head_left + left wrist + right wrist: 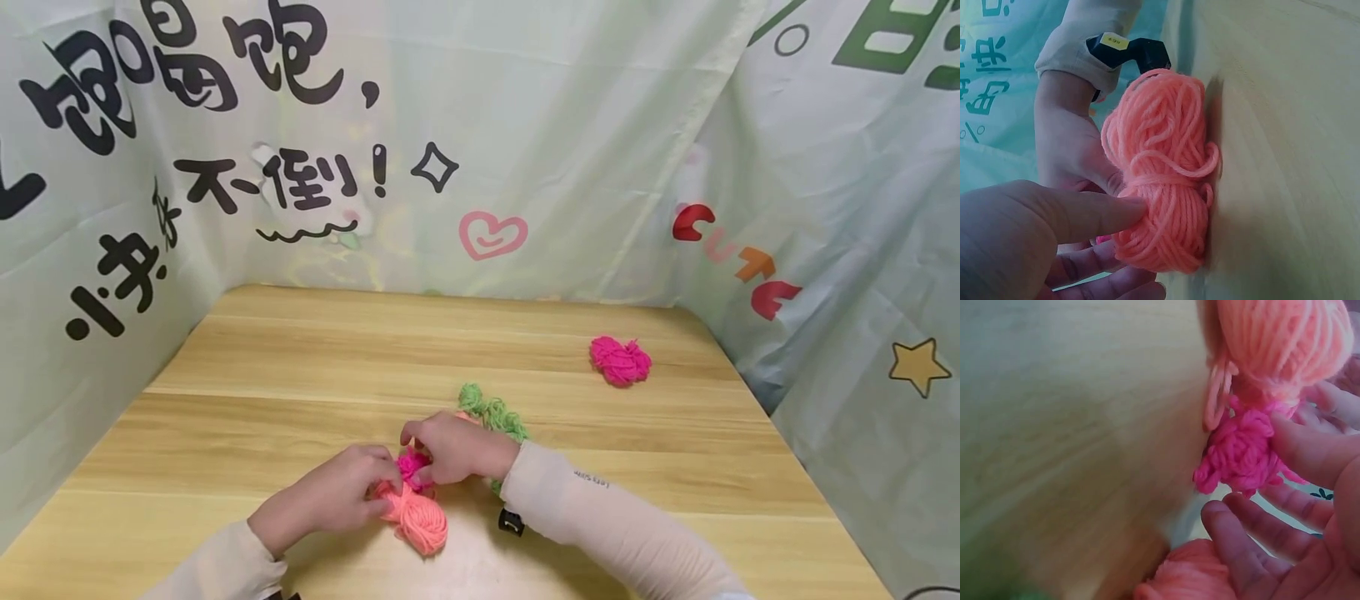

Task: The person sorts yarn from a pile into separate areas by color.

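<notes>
My left hand holds a coral yarn skein, tied round its middle; in the left wrist view the thumb lies on its near half, with fingers behind. Against the far end of that skein is a small magenta yarn bundle. My right hand has its thumb on the magenta bundle and its fingers curved round the other side, fingertips close to it. A second coral skein lies just beyond the right fingers, mostly hidden by that hand in the head view.
Green yarn lies past the right wrist, partly covered by it. Another magenta yarn bundle sits at the far right of the wooden table. Printed cloth hangs along the back and sides.
</notes>
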`<state>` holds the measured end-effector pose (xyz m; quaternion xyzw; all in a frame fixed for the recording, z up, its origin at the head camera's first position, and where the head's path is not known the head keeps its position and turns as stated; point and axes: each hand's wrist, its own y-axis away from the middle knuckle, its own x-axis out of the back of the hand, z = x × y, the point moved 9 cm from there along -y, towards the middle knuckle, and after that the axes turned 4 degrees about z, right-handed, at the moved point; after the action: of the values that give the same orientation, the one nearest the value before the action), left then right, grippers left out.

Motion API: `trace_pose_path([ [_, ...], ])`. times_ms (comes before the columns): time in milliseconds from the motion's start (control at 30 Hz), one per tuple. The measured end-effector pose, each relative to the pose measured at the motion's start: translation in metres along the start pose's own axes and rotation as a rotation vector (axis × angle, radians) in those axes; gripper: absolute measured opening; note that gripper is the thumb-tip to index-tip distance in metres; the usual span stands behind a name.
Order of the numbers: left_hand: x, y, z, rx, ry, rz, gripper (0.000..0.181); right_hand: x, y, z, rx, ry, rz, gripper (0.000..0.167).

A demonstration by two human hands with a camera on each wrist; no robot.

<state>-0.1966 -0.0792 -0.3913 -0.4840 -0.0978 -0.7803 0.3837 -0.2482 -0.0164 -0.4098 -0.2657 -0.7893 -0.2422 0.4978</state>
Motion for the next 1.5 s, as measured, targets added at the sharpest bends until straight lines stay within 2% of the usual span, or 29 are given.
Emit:
trace_pose_path([
  [233,-0.002,0.002,0.001,-0.003,0.009,-0.002,0.017,-0.008,0.002,-0.004,0.042,0.015,-0.030,0.031],
  [400,-0.003,0.001,0.002,-0.015,0.011,0.007,0.017,-0.006,0.002,-0.004,0.068,-0.006,-0.008,0.022],
  [633,-0.003,0.002,-0.002,0.005,0.009,0.004,0.017,0.004,0.000,-0.001,0.082,-0.021,0.032,0.020],
  [1000,-0.001,-0.002,-0.004,0.031,-0.004,-0.013,0.015,0.020,0.002,0.006,0.058,-0.106,0.071,0.022],
  [1267,-0.004,-0.001,-0.003,0.020,0.000,-0.007,0.015,0.028,0.003,0.012,0.043,-0.133,0.083,0.022],
  [1500,-0.005,0.001,-0.001,-0.012,0.002,0.016,0.015,0.036,0.005,0.015,0.009,-0.141,0.093,0.021],
])
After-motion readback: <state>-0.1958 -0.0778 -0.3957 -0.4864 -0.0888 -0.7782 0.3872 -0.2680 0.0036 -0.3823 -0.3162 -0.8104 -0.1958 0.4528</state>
